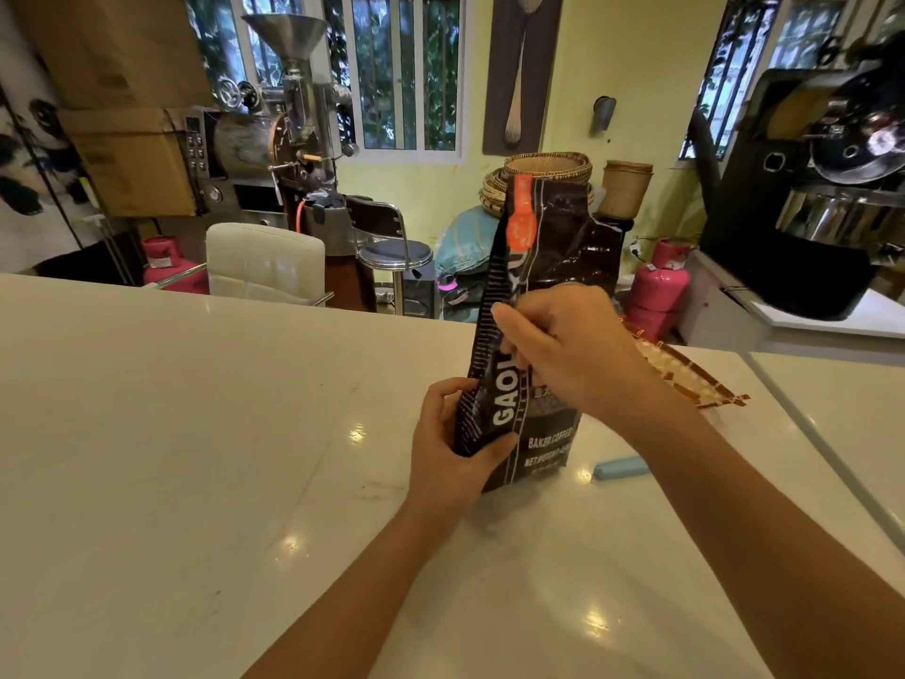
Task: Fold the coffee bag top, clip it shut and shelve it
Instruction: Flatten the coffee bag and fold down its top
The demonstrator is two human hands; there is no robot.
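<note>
A tall dark coffee bag [543,247] with white lettering and an orange label stands upright on the white counter [196,433], its top unfolded and ragged. My left hand [455,448] grips the bag's lower left edge. My right hand [568,345] pinches the bag's front around mid-height, covering part of the print. A light blue clip [619,469] lies flat on the counter just right of the bag's base, touching neither hand.
A woven tray [685,374] lies behind my right arm. The counter's far edge runs behind the bag. Beyond it stand a white chair [264,262], a bar stool [392,247], pink gas cylinders [656,286] and coffee roasters [822,188].
</note>
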